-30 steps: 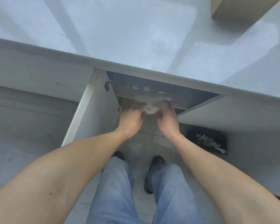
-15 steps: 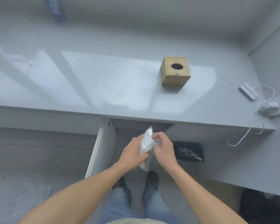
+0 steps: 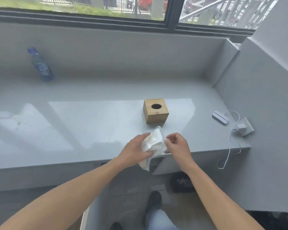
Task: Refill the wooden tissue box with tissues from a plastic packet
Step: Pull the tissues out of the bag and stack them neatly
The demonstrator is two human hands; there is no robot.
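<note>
A wooden tissue box [image 3: 156, 111] with a round hole in its lid stands on the grey counter [image 3: 93, 117], right of centre. Just in front of it, above the counter's front edge, I hold a clear plastic packet of white tissues [image 3: 154, 143]. My left hand [image 3: 135, 151] grips the packet from the left and below. My right hand [image 3: 177, 144] pinches its right edge with thumb and forefinger. A loose end of the packet hangs down below my left hand.
A blue bottle [image 3: 41, 65] stands at the back left of the counter. A white device [image 3: 220, 117] and a charger with a white cable [image 3: 239, 128] lie at the right. A dark bin [image 3: 181, 182] sits on the floor under the counter. A window runs along the back wall.
Both hands drew the packet out of the open cabinet under the counter and lifted it above the counter's front edge. My view rose from the cabinet to the counter and window.
</note>
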